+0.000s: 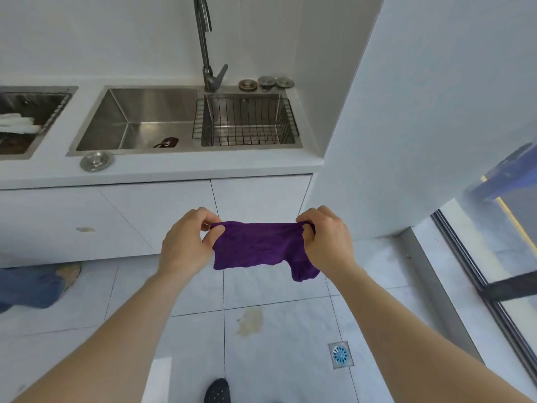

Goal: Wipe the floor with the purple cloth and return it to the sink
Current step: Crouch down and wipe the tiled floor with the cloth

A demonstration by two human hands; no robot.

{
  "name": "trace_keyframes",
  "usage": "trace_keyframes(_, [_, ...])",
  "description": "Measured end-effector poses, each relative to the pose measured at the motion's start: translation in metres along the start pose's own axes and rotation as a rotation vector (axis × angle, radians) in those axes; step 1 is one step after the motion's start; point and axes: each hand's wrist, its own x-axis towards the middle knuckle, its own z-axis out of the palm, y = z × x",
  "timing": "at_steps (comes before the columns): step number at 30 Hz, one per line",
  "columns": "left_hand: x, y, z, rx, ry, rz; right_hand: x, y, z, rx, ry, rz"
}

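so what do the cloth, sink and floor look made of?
Purple cloth: soft knit or terry fabric, matte, it sags and wrinkles between the left hand and right hand.
Sink: brushed stainless steel by its grey sheen and soft reflections.
Floor: pale glazed tile, probably ceramic, with grout lines.

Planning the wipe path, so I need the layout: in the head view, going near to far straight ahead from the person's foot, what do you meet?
Dark dotted slipper → yellowish stain on the tile floor → purple cloth stretched between both hands → white cabinet doors → white countertop edge → stainless steel sink → tall metal faucet.
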Motion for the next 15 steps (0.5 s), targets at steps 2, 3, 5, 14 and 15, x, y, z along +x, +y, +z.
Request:
trace_keyframes(2, [-0.006,-0.027,0.020,-0.024,-0.053,-0.038,-0.019,0.011,0.027,-0.016,-0.027,0.041])
trace_keyframes(3, [-0.009,-0.041,0.029,-0.031,-0.081,-0.056,-0.028,0.016,0.041,-0.024,-0.039,0.064])
trace_keyframes(5, [-0.016,-0.069,0.046,-0.039,-0.139,-0.095,-0.046,0.025,0.071,-0.033,-0.065,0.099])
trace_keyframes(14, [-0.044,-0.213,0.136,-0.025,-0.376,-0.243,-0.121,0.073,0.215,-0.024,-0.184,0.245])
trace_keyframes(15, [-0.048,-0.226,0.148,-0.023,-0.388,-0.255,-0.130,0.081,0.231,-0.025,-0.193,0.257])
